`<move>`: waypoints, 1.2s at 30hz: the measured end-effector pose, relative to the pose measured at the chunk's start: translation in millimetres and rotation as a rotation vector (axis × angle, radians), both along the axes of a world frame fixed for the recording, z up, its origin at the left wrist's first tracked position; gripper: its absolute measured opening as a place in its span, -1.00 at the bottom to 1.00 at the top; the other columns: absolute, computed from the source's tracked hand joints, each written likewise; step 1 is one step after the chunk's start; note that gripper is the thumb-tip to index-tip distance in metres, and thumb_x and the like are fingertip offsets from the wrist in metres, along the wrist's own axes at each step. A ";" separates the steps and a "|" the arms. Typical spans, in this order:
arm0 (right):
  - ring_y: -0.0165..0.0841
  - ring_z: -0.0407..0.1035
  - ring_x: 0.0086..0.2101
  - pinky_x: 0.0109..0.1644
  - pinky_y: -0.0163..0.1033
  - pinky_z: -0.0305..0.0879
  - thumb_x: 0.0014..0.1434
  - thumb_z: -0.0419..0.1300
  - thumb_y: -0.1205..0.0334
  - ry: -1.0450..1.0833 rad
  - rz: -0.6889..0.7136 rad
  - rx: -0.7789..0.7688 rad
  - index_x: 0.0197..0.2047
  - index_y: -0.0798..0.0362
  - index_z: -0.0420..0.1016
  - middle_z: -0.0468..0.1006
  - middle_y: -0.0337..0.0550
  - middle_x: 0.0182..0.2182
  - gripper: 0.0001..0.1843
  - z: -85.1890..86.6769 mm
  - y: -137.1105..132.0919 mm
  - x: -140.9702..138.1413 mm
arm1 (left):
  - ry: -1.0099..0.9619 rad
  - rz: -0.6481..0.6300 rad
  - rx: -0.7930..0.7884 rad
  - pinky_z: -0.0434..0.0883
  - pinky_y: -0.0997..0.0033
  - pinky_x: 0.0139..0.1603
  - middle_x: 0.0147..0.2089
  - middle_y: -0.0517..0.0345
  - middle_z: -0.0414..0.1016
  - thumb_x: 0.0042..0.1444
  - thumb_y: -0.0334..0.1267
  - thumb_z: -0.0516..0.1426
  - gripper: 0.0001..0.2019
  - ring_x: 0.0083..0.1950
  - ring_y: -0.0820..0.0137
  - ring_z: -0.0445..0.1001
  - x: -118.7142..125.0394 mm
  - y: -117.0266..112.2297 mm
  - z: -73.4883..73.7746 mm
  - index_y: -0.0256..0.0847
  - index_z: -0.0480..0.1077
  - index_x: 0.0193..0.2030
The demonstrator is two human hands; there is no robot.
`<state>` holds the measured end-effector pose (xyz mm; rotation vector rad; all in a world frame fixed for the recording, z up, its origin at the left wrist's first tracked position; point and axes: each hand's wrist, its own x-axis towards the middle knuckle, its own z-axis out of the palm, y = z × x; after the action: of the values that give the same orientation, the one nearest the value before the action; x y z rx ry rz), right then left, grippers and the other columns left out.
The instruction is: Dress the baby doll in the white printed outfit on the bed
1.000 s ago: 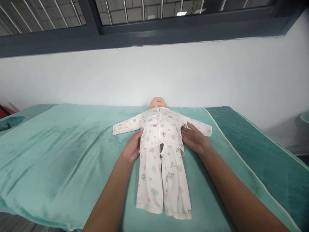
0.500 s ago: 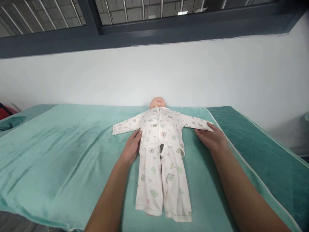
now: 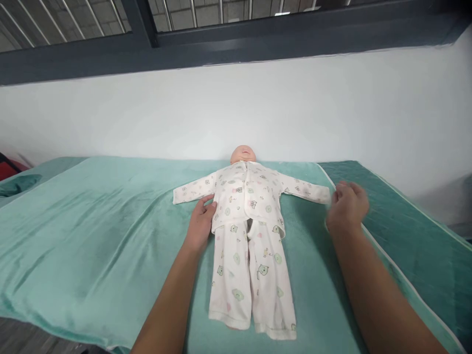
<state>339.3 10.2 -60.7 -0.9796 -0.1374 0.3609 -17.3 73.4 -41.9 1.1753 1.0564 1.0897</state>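
Doll [image 3: 243,153] lies clothed, head at the blanket's [image 3: 96,211] far edge; right hand [image 3: 348,205], grip unclear, has shifted outward to the outstretched sleeve's [image 3: 306,190] cuff; left hand [image 3: 201,221], loosely opened, borders the jacket [image 3: 236,196].

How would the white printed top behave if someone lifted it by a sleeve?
The top would probably flop: its cloth looks thin, and its edge sits loosely over the trousers. The sleeves would likely fold easily, as nothing pokes out of their ends. It may also tug the doll, which seems to wear it.
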 end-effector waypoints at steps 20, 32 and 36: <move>-0.19 0.30 -0.13 -0.08 -0.06 0.31 0.28 0.07 0.34 -1.784 0.502 -0.443 -0.13 0.02 0.38 0.43 -0.03 -0.16 -0.89 56.8 -47.3 -155.1 | -0.051 0.108 -0.044 0.25 0.52 -0.49 -0.42 0.24 0.42 -0.02 -0.08 0.28 -0.59 -0.48 0.50 0.33 3.3 -3.9 6.1 -0.17 0.42 -0.04; -0.34 0.30 -0.24 -0.13 -0.14 0.22 0.34 -0.01 0.37 -1.632 0.739 -0.245 -0.25 0.03 0.29 0.44 -0.15 -0.27 -0.87 52.2 -43.3 -135.3 | 0.034 0.162 -0.003 0.15 0.55 -0.55 -0.50 0.30 0.32 0.01 -0.13 0.24 -0.69 -0.56 0.56 0.20 3.4 -2.6 3.3 -0.16 0.43 -0.09; -0.34 0.29 -0.25 -0.14 -0.16 0.20 0.34 0.02 0.33 -1.628 0.799 -0.262 -0.26 0.03 0.30 0.44 -0.16 -0.28 -0.89 56.8 -46.6 -135.3 | 0.142 0.164 0.039 0.15 0.52 -0.53 -0.45 0.25 0.38 0.08 -0.10 0.19 -0.72 -0.53 0.52 0.25 1.9 -4.6 0.4 -0.14 0.43 -0.09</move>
<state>204.0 -36.4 -3.9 -1.2366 -2.0333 0.2104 -15.5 68.8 -41.6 1.2289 1.2641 1.1711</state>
